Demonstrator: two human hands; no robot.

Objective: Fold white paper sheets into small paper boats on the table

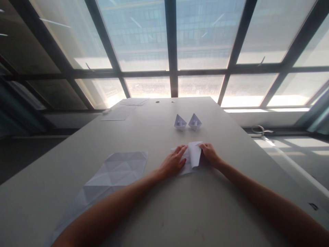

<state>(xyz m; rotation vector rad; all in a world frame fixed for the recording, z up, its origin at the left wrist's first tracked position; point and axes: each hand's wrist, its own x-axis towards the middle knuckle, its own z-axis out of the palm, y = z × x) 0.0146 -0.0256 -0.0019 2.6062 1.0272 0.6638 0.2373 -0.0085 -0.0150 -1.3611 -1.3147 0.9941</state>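
Observation:
A white sheet of paper [194, 155] lies on the white table [154, 137], its right part curled over toward the left. My left hand [175, 160] rests on the sheet's left side, fingers stretched out and pressing it down. At the sheet's upper right corner, my right hand [208, 153] pinches the lifted edge between thumb and fingers. Two folded paper boats [180, 122] stand side by side just beyond my hands. Left of my left arm, a large creased sheet [115, 171] lies flat, partly hidden under the forearm.
Several plain paper sheets [118, 112] lie at the table's far left corner. Two small round holes [157, 102] sit near the far edge. Behind the table stands a wall of windows [144, 37]. A white looped strip [260, 130] is off to the right, beyond the table edge.

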